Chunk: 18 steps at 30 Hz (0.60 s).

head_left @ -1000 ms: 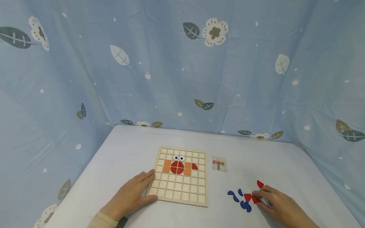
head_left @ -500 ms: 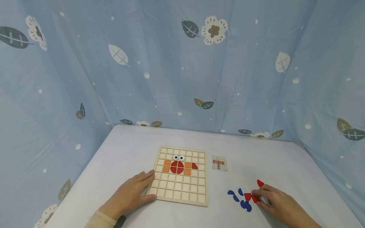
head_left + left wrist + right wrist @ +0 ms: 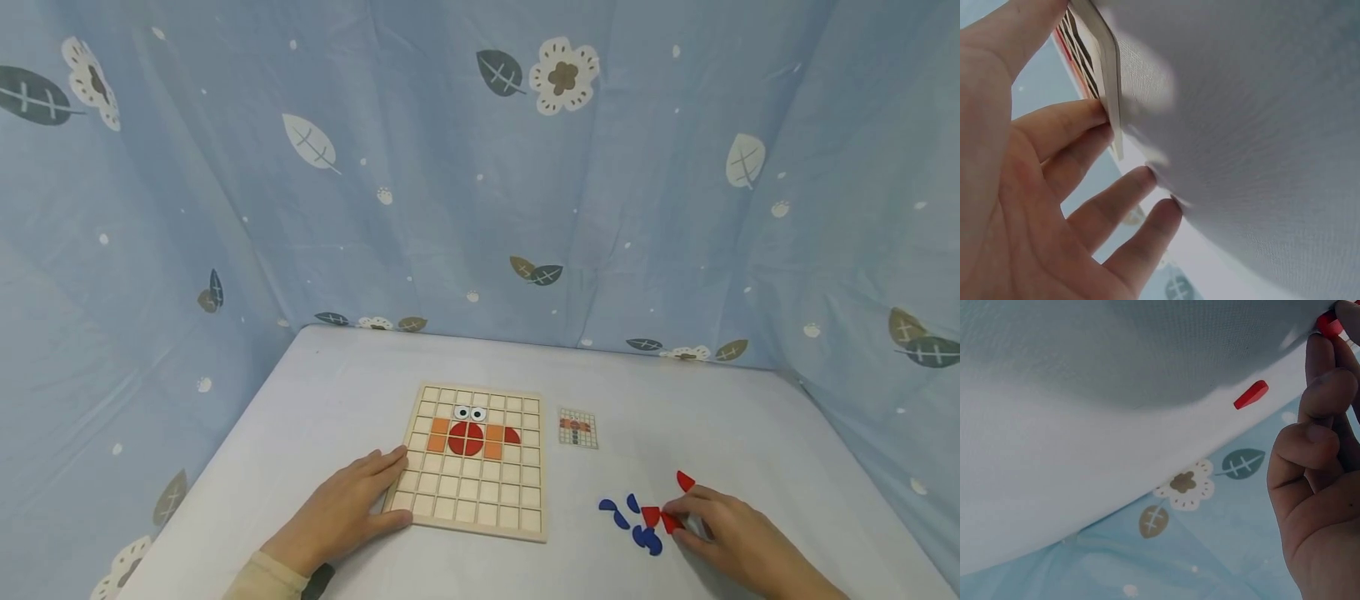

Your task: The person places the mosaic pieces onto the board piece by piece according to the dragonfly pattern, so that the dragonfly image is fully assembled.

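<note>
A wooden grid board (image 3: 468, 492) bears a pair of eye tiles (image 3: 469, 413), a red disc of quarter pieces (image 3: 466, 438), orange tiles (image 3: 493, 442) and a single red quarter piece (image 3: 512, 436). My left hand (image 3: 341, 500) rests at the board's near left corner, thumb along the near edge and fingertips at the left edge. To the right, my right hand (image 3: 731, 529) pinches a red quarter-circle piece (image 3: 1329, 325) between thumb and index finger, low over the white table. Its other fingers curl inward.
Beside the pinched piece lie another red quarter (image 3: 651, 517) and several blue curved pieces (image 3: 648, 542). A loose red quarter (image 3: 686, 481) lies just beyond the right hand. A small pattern card (image 3: 577, 428) sits right of the board. Blue patterned curtain (image 3: 450, 208) encloses the table's sides and back.
</note>
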Motion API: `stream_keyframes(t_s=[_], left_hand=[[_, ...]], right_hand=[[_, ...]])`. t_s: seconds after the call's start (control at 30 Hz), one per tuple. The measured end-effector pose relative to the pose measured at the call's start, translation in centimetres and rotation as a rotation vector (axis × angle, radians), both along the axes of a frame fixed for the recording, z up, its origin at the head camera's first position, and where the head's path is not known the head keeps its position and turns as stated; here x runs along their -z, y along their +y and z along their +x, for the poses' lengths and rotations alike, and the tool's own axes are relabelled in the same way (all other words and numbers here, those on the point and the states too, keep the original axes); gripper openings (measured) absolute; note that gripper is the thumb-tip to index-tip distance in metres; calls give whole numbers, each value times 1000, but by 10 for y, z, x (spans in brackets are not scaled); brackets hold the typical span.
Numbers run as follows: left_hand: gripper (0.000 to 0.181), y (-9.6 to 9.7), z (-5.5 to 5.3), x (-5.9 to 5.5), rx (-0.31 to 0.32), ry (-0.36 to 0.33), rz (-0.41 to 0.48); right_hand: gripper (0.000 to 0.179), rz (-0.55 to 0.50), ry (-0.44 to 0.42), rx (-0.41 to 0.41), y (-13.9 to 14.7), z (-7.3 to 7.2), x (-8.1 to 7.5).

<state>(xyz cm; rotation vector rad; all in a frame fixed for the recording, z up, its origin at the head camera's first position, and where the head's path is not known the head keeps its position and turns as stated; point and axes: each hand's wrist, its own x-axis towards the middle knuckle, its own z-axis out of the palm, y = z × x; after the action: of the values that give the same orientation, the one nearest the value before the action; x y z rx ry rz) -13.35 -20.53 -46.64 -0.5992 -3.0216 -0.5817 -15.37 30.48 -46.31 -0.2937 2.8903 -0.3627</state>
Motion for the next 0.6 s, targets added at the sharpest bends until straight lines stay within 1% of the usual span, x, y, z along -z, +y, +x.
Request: stream_keyframes(t_s=[0.2,0.43,0.6], left_hand=[[82,0,1,-1,-7,-10,5],[81,0,1,-1,-13,-18,0],[81,0,2,-1,-13,-28,7]], right_hand=[[29,-19,16,11,-2,1,-2],[31,-60,103,-9,-8,2,-6],[32,-99,104,-2,-13,0,-10]])
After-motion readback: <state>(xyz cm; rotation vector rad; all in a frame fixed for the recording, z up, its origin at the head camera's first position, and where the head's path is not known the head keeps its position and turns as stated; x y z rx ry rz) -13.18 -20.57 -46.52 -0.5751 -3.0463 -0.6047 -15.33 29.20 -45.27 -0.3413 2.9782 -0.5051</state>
